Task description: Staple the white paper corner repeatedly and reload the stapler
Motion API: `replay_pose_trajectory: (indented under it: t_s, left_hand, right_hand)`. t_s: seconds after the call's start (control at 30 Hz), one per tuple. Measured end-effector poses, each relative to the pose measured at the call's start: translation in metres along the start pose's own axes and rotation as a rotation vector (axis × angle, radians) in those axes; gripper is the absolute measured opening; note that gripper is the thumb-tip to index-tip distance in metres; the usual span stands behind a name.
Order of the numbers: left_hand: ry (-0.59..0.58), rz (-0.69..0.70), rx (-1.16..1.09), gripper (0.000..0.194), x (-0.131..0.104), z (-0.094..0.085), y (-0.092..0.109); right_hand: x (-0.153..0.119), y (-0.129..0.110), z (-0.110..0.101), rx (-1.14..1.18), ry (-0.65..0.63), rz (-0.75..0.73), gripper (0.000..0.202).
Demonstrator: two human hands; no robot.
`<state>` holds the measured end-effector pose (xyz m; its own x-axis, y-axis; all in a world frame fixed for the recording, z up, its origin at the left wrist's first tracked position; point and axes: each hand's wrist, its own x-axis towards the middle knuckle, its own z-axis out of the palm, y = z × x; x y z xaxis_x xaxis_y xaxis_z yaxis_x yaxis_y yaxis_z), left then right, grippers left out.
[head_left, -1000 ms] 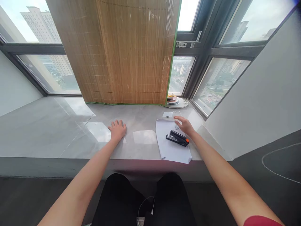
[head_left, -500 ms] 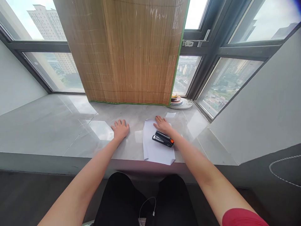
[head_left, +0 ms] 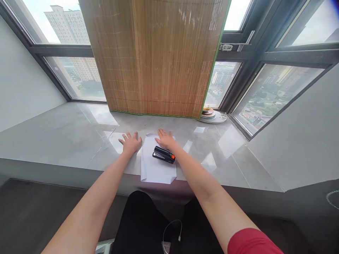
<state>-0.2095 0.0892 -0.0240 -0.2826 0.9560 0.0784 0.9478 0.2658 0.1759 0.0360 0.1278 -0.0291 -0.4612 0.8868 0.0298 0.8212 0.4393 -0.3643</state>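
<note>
White paper [head_left: 155, 171] lies on the grey tiled sill, its lower end reaching the front edge with a curled corner. On top of it rests a black stapler [head_left: 164, 154] with an orange part at its right end. My right hand [head_left: 166, 139] lies flat across the paper's upper right part, fingers spread, just beyond the stapler and not gripping it. To the left of the paper, my left hand [head_left: 131, 143] is spread palm down on the bare sill, with nothing in it.
A bamboo blind [head_left: 159, 63] hangs over the window down to the back of the sill [head_left: 60, 137]. Stacked plates [head_left: 213, 117] stand at the back right by the window frame. A white cable [head_left: 172, 223] lies across my lap.
The paper and stapler have slid left along the sill with my right hand, closer to my left hand. The camera view has turned slightly left.
</note>
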Motion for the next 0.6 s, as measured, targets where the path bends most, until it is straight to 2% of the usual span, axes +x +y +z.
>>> replay_pose_trajectory:
  t_s: [0.13,0.23,0.3,0.37,0.43,0.53,0.6]
  left_hand:
    - [-0.005,0.003,-0.007,0.069,0.000,0.002,0.001]
    - [-0.003,0.002,-0.010,0.068,0.000,0.002,-0.001]
    - [-0.003,0.006,-0.011,0.068,0.000,0.002,-0.002]
    - [0.001,0.011,-0.010,0.068,0.000,0.002,-0.002]
    - [0.005,0.009,-0.009,0.068,0.000,0.003,-0.001]
    - [0.003,-0.001,-0.009,0.067,0.001,0.003,-0.001]
    - [0.002,-0.003,-0.011,0.067,0.001,0.002,-0.001]
  right_hand:
    - [0.000,-0.011,-0.003,-0.016,0.110,-0.024,0.070]
    - [-0.008,-0.007,-0.018,-0.046,0.263,0.052,0.052]
    - [-0.020,0.010,-0.032,-0.079,0.306,0.202,0.055]
    - [-0.041,0.040,-0.047,-0.119,0.290,0.373,0.062]
    - [-0.065,0.074,-0.059,-0.159,0.272,0.497,0.053]
    - [-0.096,0.111,-0.067,-0.201,0.242,0.605,0.045]
    - [-0.106,0.122,-0.066,-0.210,0.233,0.614,0.046]
